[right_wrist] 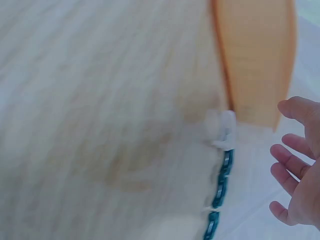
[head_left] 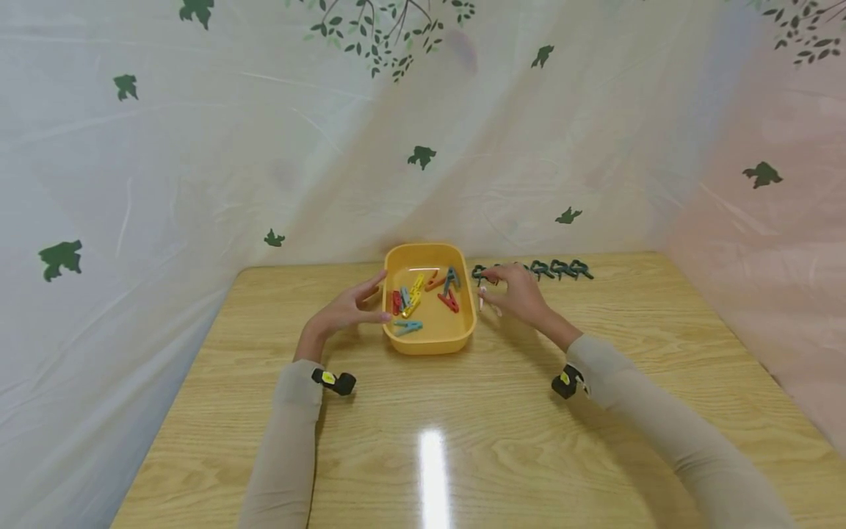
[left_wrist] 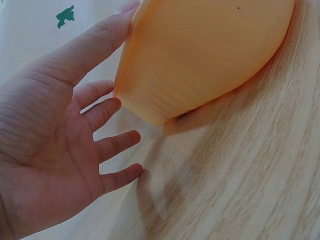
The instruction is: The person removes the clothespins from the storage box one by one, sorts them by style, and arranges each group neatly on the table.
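A yellow-orange plastic tray point(head_left: 429, 347) stands near the back of the table, with several small clips lying in it. My left hand point(head_left: 346, 306) is at its left side; in the left wrist view the thumb point(left_wrist: 100, 45) lies against the rim and the other fingers are spread. To the right of the tray, my right hand point(head_left: 522, 295) hovers with its fingers apart and nothing between them in the right wrist view. Below it is a white clip point(right_wrist: 227, 131), close to the tray's wall. The hand partly covers a row of dark green clips point(head_left: 560, 269) in the head view.
Inside the tray are a yellow clip point(head_left: 415, 295), a light blue clip point(head_left: 410, 325), a red clip point(head_left: 450, 302) and others. Behind the wooden table point(head_left: 370, 441) hangs a pale curtain point(head_left: 330, 184) with leaf prints, right at the back edge.
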A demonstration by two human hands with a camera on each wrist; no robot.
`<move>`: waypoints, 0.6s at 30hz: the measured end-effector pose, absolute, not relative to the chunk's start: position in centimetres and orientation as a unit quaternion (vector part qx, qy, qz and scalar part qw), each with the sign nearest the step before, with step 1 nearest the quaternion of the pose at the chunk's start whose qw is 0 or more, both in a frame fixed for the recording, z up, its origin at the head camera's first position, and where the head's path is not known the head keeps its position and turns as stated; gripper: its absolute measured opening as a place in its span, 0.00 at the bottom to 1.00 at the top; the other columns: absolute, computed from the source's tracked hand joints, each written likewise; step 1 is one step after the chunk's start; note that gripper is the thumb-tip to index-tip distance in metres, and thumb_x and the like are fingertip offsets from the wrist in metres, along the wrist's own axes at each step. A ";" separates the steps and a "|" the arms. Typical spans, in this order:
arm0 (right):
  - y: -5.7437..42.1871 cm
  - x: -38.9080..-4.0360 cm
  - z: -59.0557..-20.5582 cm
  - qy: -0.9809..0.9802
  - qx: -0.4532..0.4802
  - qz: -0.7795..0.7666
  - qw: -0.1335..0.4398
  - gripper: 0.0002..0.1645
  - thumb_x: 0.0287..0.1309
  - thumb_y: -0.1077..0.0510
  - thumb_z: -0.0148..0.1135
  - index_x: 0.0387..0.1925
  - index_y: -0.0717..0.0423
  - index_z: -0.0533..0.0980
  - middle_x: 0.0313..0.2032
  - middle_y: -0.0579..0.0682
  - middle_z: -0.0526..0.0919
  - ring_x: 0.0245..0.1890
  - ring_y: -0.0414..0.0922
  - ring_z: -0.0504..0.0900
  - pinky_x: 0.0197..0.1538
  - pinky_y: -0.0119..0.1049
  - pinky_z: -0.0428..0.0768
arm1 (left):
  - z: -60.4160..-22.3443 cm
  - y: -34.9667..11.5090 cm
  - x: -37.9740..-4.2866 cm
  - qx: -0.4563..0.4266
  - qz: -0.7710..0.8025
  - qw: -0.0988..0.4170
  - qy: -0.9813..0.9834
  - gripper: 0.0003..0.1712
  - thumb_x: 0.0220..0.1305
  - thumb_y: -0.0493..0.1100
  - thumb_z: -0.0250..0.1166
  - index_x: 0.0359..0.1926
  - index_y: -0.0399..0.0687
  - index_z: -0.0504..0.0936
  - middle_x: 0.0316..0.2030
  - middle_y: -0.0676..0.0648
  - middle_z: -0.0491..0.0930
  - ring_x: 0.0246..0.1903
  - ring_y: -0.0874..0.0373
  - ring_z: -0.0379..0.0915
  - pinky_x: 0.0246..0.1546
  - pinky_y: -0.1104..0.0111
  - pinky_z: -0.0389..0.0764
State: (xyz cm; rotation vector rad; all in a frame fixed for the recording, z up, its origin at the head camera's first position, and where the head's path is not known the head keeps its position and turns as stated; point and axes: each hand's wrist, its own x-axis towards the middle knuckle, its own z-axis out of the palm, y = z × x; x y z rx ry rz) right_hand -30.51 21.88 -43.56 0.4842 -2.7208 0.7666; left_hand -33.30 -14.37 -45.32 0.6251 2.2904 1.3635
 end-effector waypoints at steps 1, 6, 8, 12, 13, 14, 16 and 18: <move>21.8 -30.6 -43.3 -0.938 0.172 0.267 0.140 0.23 0.51 0.50 0.68 0.49 0.56 0.79 0.41 0.56 0.84 0.45 0.53 0.74 0.52 0.54 0.67 | -45.3 -14.4 -33.3 0.224 0.487 0.200 0.820 0.54 0.50 0.58 0.71 0.72 0.75 0.47 0.72 0.64 0.44 0.72 0.50 0.42 0.68 0.43 0.49; 21.0 -30.8 -42.0 -0.931 0.187 0.276 0.147 0.25 0.52 0.50 0.68 0.51 0.56 0.79 0.41 0.54 0.83 0.44 0.53 0.75 0.50 0.52 0.71 | -45.3 -14.3 -33.4 0.229 0.481 0.202 0.822 0.54 0.52 0.57 0.70 0.72 0.74 0.45 0.72 0.63 0.42 0.72 0.49 0.41 0.68 0.43 0.49; 20.5 -30.7 -41.5 -0.929 0.189 0.285 0.142 0.25 0.52 0.51 0.68 0.51 0.57 0.78 0.42 0.54 0.83 0.45 0.53 0.75 0.50 0.51 0.71 | -45.3 -14.3 -33.4 0.229 0.478 0.206 0.823 0.54 0.52 0.56 0.70 0.72 0.72 0.44 0.73 0.62 0.41 0.72 0.49 0.41 0.68 0.44 0.49; 19.3 -30.8 -40.7 -0.923 0.202 0.300 0.132 0.24 0.51 0.53 0.69 0.51 0.58 0.78 0.44 0.55 0.83 0.45 0.51 0.76 0.52 0.50 0.70 | -44.5 -14.3 -33.2 0.228 0.475 0.214 0.823 0.55 0.53 0.54 0.70 0.73 0.68 0.44 0.73 0.58 0.41 0.72 0.47 0.41 0.68 0.44 0.49; 18.9 -30.8 -40.7 -0.922 0.210 0.300 0.130 0.24 0.52 0.53 0.69 0.50 0.58 0.79 0.44 0.56 0.83 0.46 0.51 0.76 0.53 0.50 0.70 | -44.2 -14.2 -32.9 0.229 0.475 0.215 0.822 0.55 0.53 0.54 0.70 0.73 0.67 0.44 0.73 0.57 0.41 0.72 0.46 0.41 0.68 0.43 0.50; 18.6 -30.8 -40.6 -0.920 0.217 0.300 0.131 0.23 0.51 0.53 0.69 0.49 0.57 0.79 0.43 0.56 0.83 0.46 0.52 0.76 0.53 0.50 0.70 | -43.7 -14.2 -32.6 0.230 0.475 0.216 0.821 0.54 0.54 0.53 0.70 0.73 0.66 0.44 0.74 0.57 0.41 0.72 0.46 0.41 0.68 0.43 0.50; 17.7 -30.7 -40.6 -0.918 0.235 0.287 0.139 0.21 0.51 0.53 0.70 0.46 0.57 0.81 0.41 0.55 0.84 0.45 0.52 0.76 0.52 0.50 0.70 | -43.0 -14.1 -32.1 0.232 0.478 0.218 0.819 0.54 0.54 0.52 0.69 0.74 0.64 0.45 0.74 0.55 0.42 0.72 0.45 0.41 0.67 0.42 0.49; 16.7 -30.6 -40.6 -0.919 0.248 0.270 0.145 0.19 0.50 0.51 0.70 0.44 0.55 0.81 0.39 0.53 0.84 0.43 0.51 0.76 0.52 0.49 0.70 | -42.4 -14.1 -31.7 0.234 0.480 0.217 0.817 0.53 0.55 0.52 0.69 0.74 0.63 0.45 0.74 0.55 0.42 0.72 0.44 0.41 0.68 0.42 0.49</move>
